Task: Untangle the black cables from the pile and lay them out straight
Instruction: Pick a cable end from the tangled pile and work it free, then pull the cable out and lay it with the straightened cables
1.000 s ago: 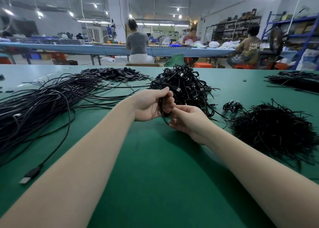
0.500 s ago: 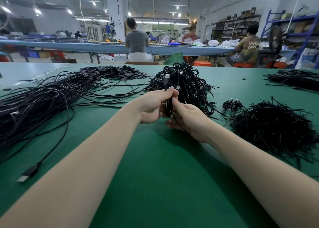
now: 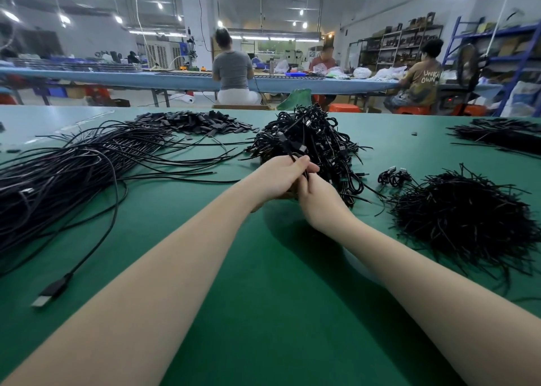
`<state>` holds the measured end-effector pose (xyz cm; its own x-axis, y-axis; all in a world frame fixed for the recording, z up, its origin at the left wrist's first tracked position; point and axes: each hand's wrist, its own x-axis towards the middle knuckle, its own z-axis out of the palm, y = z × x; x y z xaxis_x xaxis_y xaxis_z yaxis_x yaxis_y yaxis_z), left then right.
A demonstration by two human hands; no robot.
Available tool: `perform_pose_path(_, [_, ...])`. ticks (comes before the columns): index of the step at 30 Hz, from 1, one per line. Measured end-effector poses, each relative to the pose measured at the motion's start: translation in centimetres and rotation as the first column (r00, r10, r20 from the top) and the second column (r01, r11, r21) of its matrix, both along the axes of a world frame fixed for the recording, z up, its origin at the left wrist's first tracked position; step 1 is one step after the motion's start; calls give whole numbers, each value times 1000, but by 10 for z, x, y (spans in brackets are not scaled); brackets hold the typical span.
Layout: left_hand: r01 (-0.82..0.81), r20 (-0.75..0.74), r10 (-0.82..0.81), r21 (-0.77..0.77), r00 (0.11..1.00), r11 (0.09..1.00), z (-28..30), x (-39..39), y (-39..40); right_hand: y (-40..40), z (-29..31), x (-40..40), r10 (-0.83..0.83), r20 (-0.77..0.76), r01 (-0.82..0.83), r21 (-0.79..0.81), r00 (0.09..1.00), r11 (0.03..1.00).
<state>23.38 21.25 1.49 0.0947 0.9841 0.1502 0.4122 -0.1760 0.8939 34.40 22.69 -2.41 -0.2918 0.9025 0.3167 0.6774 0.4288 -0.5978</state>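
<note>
Black cables cover much of the green felt-topped work table [image 3: 263, 312], and nearest of them is one loose black lead ending in a flat USB plug [image 3: 48, 295], lying at the left front. Two bare forearms reach out across the green surface and meet in the middle. The left hand [image 3: 278, 178] has its fingers curled round a thin black cable [image 3: 292, 148] that rises out of its grasp with a small connector at the top, and the right hand [image 3: 317, 201] presses up against it from below, its fingertips pinching the same cable just under the left hand's fingers. Left of the hands, a long sheaf of straightened black cables [image 3: 67, 166] fans across the table, its free ends pointing towards the middle. To the right sits a bristly mound of short black ties [image 3: 462, 216], with a small coiled cable bundle [image 3: 393, 176] just beside it. Directly behind the hands rises the tangled pile of black cables [image 3: 316, 140], touching the held cable. Farther back lies a flat heap of small black sleeves [image 3: 199, 123], and another dark bundle [image 3: 503, 134] at the far right edge. Beyond the table, three seated people work at a long blue bench [image 3: 117, 78].
</note>
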Motion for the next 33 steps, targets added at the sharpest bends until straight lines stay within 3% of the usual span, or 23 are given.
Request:
perform_pose_path(2, [-61,-250,120,231,961,971,-4,2,2,0,1,2,-64,-38,64,-8,997,998])
perform_pose_path(3, [-109,-282,206,326,937,939,-8,3,2,-1,1,3,-100,-53,100,-16,994,995])
perform_pose_path(6, [-299,-151,466,588,872,751,-23,4,-2,-2,-1,8,-182,-87,179,-41,979,983])
perform_pose_path(7, [-293,-148,514,677,845,675,-29,2,-4,-2,-1,11,-195,-58,193,-30,979,981])
perform_pose_path(9, [-90,-348,591,806,728,585,-36,-3,-7,-3,-1,18,-152,99,150,35,983,988])
perform_pose_path(11, [169,-632,604,746,486,645,-39,-11,-6,-3,0,22,-55,272,40,62,961,997])
perform_pose_path(12, [211,-722,572,674,389,708,-40,-13,-4,-2,2,24,-17,335,0,49,942,999])
perform_pose_path(14, [198,-772,541,618,334,761,-41,-16,0,3,6,28,20,416,-26,10,909,1000])
perform_pose_path(17, [255,-754,584,653,301,713,-38,-11,-5,6,17,35,61,488,-55,-26,871,998])
perform_pose_path(19, [305,-773,578,635,263,710,-37,-9,-9,8,25,41,55,583,-98,42,810,994])
perform_pose_path(23, [203,-699,651,712,297,672,-41,-6,-17,0,36,47,-105,770,-277,349,630,895])
perform_pose_path(25, [154,-684,677,725,271,671,-45,-3,-18,-5,41,43,-180,828,-345,405,531,846])
perform_pose_path(27, [97,-701,644,696,305,711,-48,-1,-19,-6,59,44,-138,869,-320,317,476,893])
perform_pose_path(29, [-49,-692,592,632,413,774,-52,-6,-17,-2,94,57,-10,843,-167,119,538,979])
perform_pose_path(31, [-174,-621,594,602,512,779,-57,-19,-14,2,135,81,8,797,-13,0,603,1000])
perform_pose_path(33, [-306,-500,531,464,684,832,-55,-29,-12,9,155,111,-79,856,92,36,511,995])
